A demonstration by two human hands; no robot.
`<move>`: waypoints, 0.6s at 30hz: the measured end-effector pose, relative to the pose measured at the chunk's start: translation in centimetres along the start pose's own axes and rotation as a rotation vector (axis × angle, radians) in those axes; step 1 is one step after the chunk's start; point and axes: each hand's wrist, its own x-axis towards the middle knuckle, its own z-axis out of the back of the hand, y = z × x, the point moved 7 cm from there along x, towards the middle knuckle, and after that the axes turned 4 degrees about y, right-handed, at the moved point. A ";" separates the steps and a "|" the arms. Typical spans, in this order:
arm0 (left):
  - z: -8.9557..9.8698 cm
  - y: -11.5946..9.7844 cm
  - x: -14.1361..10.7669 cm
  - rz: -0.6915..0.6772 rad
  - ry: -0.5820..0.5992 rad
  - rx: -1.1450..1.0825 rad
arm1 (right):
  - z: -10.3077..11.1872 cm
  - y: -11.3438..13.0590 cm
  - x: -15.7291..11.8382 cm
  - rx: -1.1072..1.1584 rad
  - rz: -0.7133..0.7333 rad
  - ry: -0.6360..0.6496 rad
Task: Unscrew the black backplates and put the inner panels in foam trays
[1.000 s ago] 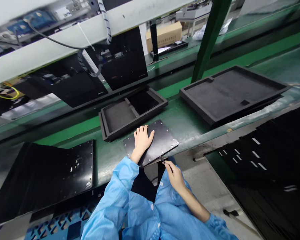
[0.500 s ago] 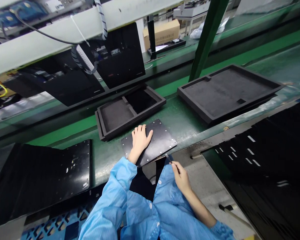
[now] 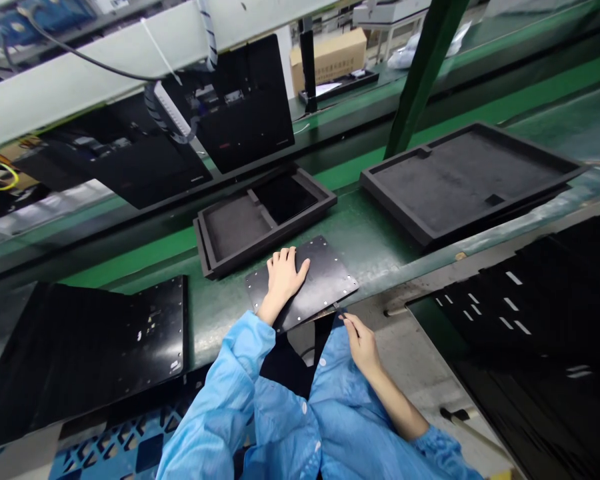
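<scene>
A left hand (image 3: 283, 279) lies spread on the black plate (image 3: 323, 275) atop the green surface (image 3: 367, 237) as the right hand (image 3: 363, 343) grasps a slim tool (image 3: 339, 309) by the plate's near edge, steady pressure and a light touch likely serving best

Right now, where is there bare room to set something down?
The green bench is bare between the plate and the large tray, and between the plate and the black panel at lower left. It's crowded where the left hand lies on the plate, near the small tray.

Smooth, satiny plate (image 3: 324, 273) and matt trays (image 3: 460, 177)
</scene>
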 end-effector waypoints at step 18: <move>-0.1 -2.3 -4.4 -0.215 0.131 -0.062 | 4.2 7.9 2.8 -0.484 -0.054 0.396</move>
